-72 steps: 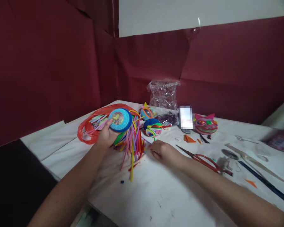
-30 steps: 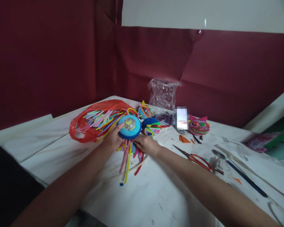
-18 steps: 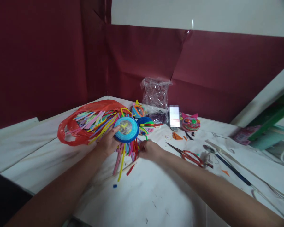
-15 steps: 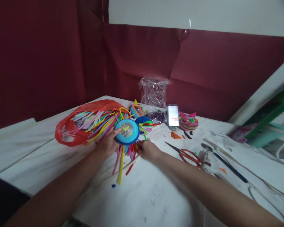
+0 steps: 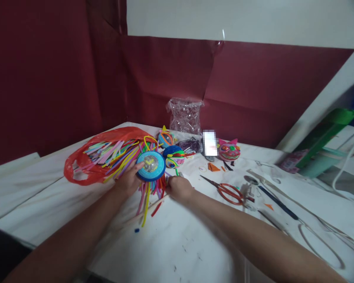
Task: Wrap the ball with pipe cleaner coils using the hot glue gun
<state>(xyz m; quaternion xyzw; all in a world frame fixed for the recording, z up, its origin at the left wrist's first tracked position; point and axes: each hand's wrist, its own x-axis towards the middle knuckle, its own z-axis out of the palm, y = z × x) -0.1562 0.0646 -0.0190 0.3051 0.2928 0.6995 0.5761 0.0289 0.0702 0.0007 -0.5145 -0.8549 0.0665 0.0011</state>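
Note:
My left hand (image 5: 129, 181) grips the edge of a round piece (image 5: 150, 166) wound in light and dark blue rings, with a clear middle that shows some yellow. Below it lie loose coloured strips (image 5: 147, 200) that look like pipe cleaners. To its right, my right hand (image 5: 179, 188) is closed at the ends of these strips, and what its fingers hold is hidden. A thin pale stick (image 5: 141, 214) runs below that hand. Just beyond the hands sits a ball (image 5: 174, 157) wrapped in many colours. An open red plastic bag (image 5: 76, 173) full of strips lies left of my left hand.
Orange-handled scissors (image 5: 230, 193) lie right of my hands, near a glue gun (image 5: 250, 192) and a dark-handled tool (image 5: 279, 202). Behind are a decorated ball (image 5: 166, 139), a clear bag (image 5: 185, 116), a lit phone (image 5: 210, 143) and a pink eared ball (image 5: 229, 150).
The whole view has shifted slightly, so the things on the table appear further left. Both hands keep nearly the same place by the blue round piece, which is still held.

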